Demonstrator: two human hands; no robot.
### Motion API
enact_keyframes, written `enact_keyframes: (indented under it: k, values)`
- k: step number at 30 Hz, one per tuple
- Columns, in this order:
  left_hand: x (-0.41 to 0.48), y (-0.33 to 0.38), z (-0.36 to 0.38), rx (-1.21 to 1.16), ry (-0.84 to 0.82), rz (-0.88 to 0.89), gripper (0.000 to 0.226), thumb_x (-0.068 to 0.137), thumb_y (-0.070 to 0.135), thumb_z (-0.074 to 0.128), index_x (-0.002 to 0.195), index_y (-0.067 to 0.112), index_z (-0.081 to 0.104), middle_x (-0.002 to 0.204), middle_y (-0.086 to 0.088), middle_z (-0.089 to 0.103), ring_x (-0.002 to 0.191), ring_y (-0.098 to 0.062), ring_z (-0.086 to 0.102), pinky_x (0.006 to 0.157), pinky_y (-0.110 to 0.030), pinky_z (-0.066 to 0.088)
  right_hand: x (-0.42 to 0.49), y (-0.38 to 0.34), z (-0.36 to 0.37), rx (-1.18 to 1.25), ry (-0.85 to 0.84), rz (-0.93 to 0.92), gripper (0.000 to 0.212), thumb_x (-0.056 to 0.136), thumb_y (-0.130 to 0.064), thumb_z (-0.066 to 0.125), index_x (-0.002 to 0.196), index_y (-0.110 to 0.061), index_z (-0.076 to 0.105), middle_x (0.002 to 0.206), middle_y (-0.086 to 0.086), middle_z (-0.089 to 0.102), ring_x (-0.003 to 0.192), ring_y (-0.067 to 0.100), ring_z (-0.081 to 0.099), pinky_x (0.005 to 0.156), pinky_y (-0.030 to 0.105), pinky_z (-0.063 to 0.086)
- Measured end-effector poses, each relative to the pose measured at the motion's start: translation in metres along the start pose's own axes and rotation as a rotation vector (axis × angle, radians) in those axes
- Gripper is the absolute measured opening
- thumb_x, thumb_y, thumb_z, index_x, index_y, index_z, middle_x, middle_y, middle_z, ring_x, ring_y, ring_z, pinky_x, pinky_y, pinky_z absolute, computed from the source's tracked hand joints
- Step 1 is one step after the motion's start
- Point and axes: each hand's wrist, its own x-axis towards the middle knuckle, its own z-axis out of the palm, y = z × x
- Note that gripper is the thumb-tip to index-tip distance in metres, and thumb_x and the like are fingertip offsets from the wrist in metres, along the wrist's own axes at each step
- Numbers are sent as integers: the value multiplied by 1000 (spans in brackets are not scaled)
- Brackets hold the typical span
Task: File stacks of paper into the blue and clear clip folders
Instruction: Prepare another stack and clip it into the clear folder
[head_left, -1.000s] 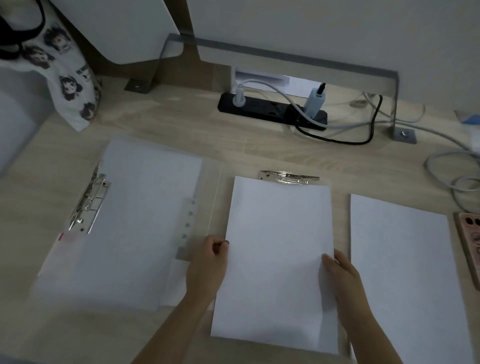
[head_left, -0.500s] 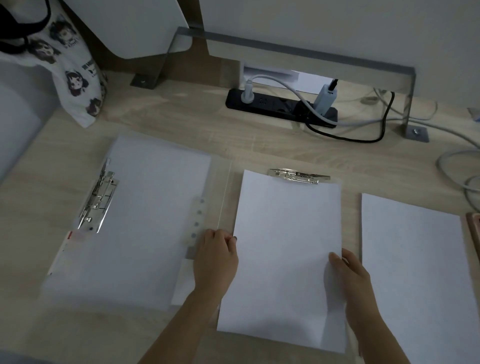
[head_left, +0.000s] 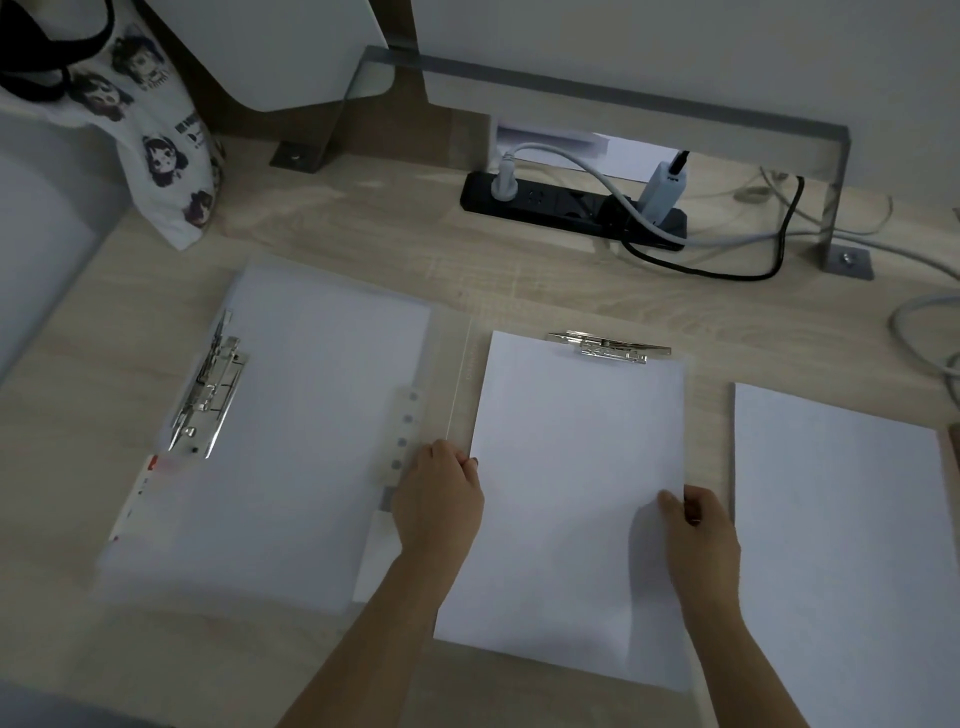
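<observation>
Paper stack (head_left: 576, 467) between folder (head_left: 291, 441) and sheets (head_left: 841, 545)

Left hand (head_left: 439, 499), right hand (head_left: 701, 535) — both curled, gripping.

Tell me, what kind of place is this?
Probably a home or office work desk: a wooden desktop, a black power strip with cables plugged in, and a paper stack on a clip folder.

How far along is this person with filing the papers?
Looks done: the left stack lies in the clear folder by its side clip, though whether it is clamped is unclear. In hand: the left hand and right hand hold the middle stack by its edges, its top at the top clip. Left: the right stack lies loose on the desk, unfiled.
</observation>
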Motion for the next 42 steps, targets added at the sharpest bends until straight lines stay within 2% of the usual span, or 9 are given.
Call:
enact_keyframes:
  k: [9, 14, 18, 21, 25, 29, 35, 38, 42]
  values:
    - [0, -1, 3, 26, 35, 28, 25, 97, 32, 39, 101, 14, 55, 103, 0, 61, 78, -13, 53, 61, -24, 36, 6, 1, 2, -52, 20, 0, 8, 94, -19, 46, 90, -12, 46, 70, -4, 47, 64, 10, 44, 70, 32, 36]
    - [-3, 0, 4, 60, 108, 65, 21, 96, 31, 42, 104, 15, 52, 105, 0, 59, 82, -12, 53, 61, -23, 36, 7, 5, 10, -161, 140, -41, 20, 91, -17, 52, 104, -3, 49, 96, 16, 56, 93, 36, 55, 75, 39, 44]
    - [-2, -7, 19, 107, 225, 421, 53, 66, -3, 72, 115, 13, 60, 117, -10, 61, 103, -30, 63, 74, -31, 55, 7, 9, 11, -368, 187, -179, 43, 89, -13, 54, 130, -8, 43, 116, 26, 45, 105, 41, 46, 92, 50, 42]
    - [9, -12, 30, 164, 151, 652, 78, 54, -15, 69, 126, 13, 57, 136, -14, 53, 125, -35, 51, 93, -30, 46, 8, 10, 12, -416, 148, -293, 39, 91, -6, 46, 129, -12, 48, 114, 22, 45, 102, 35, 47, 88, 43, 43]
    - [11, -17, 33, 229, 121, 717, 51, 85, 16, 40, 135, 14, 46, 146, -13, 41, 136, -30, 37, 108, -38, 32, 8, 11, 15, -547, 197, -382, 37, 90, -2, 46, 125, -8, 55, 105, 24, 53, 97, 38, 51, 84, 46, 46]
    - [10, -21, 44, 258, 104, 717, 58, 96, 46, 25, 145, 14, 27, 155, -11, 21, 145, -25, 12, 115, -39, 18, 15, 8, 11, -636, 172, -422, 34, 85, 3, 50, 116, -5, 61, 96, 24, 62, 92, 40, 53, 82, 44, 44]
    - [12, -23, 45, 272, 105, 720, 61, 96, 49, 23, 146, 14, 21, 156, -10, 16, 146, -23, 6, 114, -39, 14, 62, -51, 10, 50, -31, -178, 34, 82, -3, 54, 116, -7, 57, 100, 8, 58, 87, 19, 53, 81, 28, 41]
    - [12, -23, 45, 254, 103, 718, 61, 96, 49, 23, 146, 15, 23, 157, -10, 16, 146, -23, 8, 116, -38, 14, 88, -82, 11, 470, -115, 12, 24, 76, 0, 52, 67, -21, 45, 63, -5, 43, 62, 8, 39, 66, 18, 32]
    - [12, -24, 45, 247, 107, 725, 61, 96, 49, 25, 146, 15, 24, 157, -10, 16, 146, -24, 10, 117, -36, 14, 90, -102, 16, 565, -102, -17, 34, 87, 5, 43, 114, -12, 56, 100, 3, 61, 92, 11, 54, 85, 15, 40]
